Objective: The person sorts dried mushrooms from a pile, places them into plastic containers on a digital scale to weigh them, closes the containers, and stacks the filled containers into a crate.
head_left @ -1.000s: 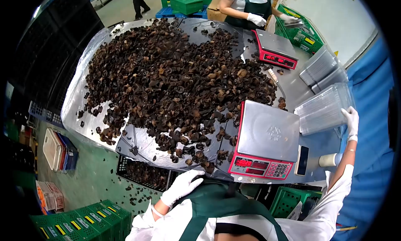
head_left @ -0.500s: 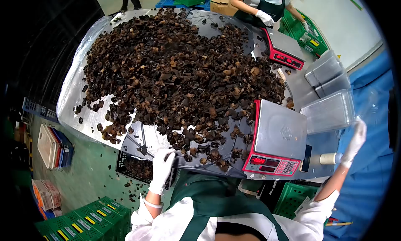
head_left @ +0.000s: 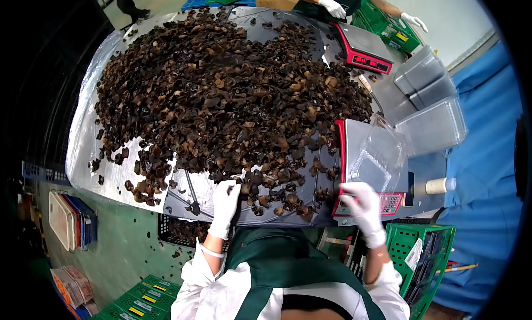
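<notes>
Green floor point(head_left: 122, 237) borders a metal bench point(head_left: 429, 167) bearing a heap of dark, curled pieces point(head_left: 221, 103). Left hand point(head_left: 224, 206): beside the heap, fingers bent, contents indeterminable. Right hand point(head_left: 363, 209): fingers moderately spread, over the near scale point(head_left: 341, 153). Clear container point(head_left: 377, 159): on the scale plate. Black crate point(head_left: 164, 228): dark pieces inside.

A packing area in a workshop or small food plant, with a broad metal-topped table point(head_left: 86, 153) bearing a large heap of dark, curled pieces point(head_left: 221, 98) like dried mushrooms. Along the table's right side are two red-framed digital scales, one near point(head_left: 343, 153) and one far point(head_left: 346, 45), and stacks of clear plastic boxes point(head_left: 435, 126). Green plastic crates point(head_left: 141, 300) stand on the green floor point(head_left: 124, 242) at near left, and a co-worker point(head_left: 327, 1) in apron and white gloves is at the far side.
</notes>
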Tool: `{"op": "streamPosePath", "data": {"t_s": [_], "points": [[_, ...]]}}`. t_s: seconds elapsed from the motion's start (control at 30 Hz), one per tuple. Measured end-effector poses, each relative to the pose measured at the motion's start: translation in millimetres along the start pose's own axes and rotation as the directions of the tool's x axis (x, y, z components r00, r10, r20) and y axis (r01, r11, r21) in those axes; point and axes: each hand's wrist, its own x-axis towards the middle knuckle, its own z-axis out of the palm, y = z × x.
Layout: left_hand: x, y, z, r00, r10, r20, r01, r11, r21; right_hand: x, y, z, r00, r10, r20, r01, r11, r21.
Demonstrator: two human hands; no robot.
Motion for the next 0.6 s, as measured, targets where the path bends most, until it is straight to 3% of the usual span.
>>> {"op": "streamPosePath", "data": {"t_s": [0.07, 0.1, 0.13, 0.17, 0.23, 0.27, 0.3, 0.33, 0.37, 0.4, 0.43, 0.5, 0.53, 0.6], "points": [[5, 2, -15, 0.921, -0.29, 0.26, 0.371, 0.857, -0.358, 16, -16, 57, 0.99, -0.073, 0.117, 0.06, 0.992, 0.109], [6, -9, -19, 0.88, -0.308, 0.362, 0.466, 0.709, -0.53, 23, -17, 84, 0.975, -0.178, 0.132, 0.166, 0.981, 0.099], [4, -20, -20, 0.834, -0.3, 0.462, 0.55, 0.516, -0.657, 26, -16, 115, 0.982, -0.131, 0.136, 0.102, 0.975, 0.198], [3, -22, -22, 0.833, -0.3, 0.465, 0.551, 0.52, -0.652, 28, -11, 146, 0.978, -0.155, 0.139, 0.148, 0.987, 0.061], [-1, -25, -27, 0.782, -0.29, 0.552, 0.622, 0.321, -0.714, 32, -6, 185, 0.962, -0.204, 0.18, 0.232, 0.961, -0.152], [-2, -24, -29, 0.782, -0.289, 0.553, 0.623, 0.325, -0.712, 32, 0, 199, 0.949, -0.239, 0.207, 0.289, 0.921, -0.26], [-4, -20, -31, 0.771, -0.3, 0.562, 0.633, 0.261, -0.729, 34, 3, 204, 0.949, -0.239, 0.204, 0.288, 0.922, -0.26], [-4, -17, -33, 0.759, -0.311, 0.573, 0.64, 0.194, -0.743, 35, 7, 207, 0.957, -0.24, 0.165, 0.27, 0.942, -0.197], [-3, -20, -38, 0.777, -0.178, 0.604, 0.629, 0.16, -0.761, 35, 12, 207, 0.963, -0.239, 0.128, 0.256, 0.958, -0.134], [-4, -17, -44, 0.776, -0.175, 0.606, 0.63, 0.151, -0.762, 37, 11, 198, 0.978, -0.19, 0.081, 0.184, 0.98, 0.077], [-6, -10, -52, 0.789, -0.19, 0.584, 0.608, 0.114, -0.785, 41, 6, 179, 0.981, -0.015, 0.194, -0.047, 0.949, 0.31], [-12, -25, -61, 0.815, -0.18, 0.55, 0.561, 0.009, -0.828, 43, 4, 137, 0.879, 0.196, 0.434, -0.444, 0.667, 0.598], [-12, -9, -70, 0.805, -0.224, 0.55, 0.561, -0.016, -0.828, 39, 17, 125, 0.878, 0.215, 0.428, -0.459, 0.633, 0.624], [-16, -7, -80, 0.81, -0.271, 0.519, 0.538, -0.007, -0.843, 27, 38, 117, 0.847, 0.272, 0.456, -0.513, 0.198, 0.835]]}}
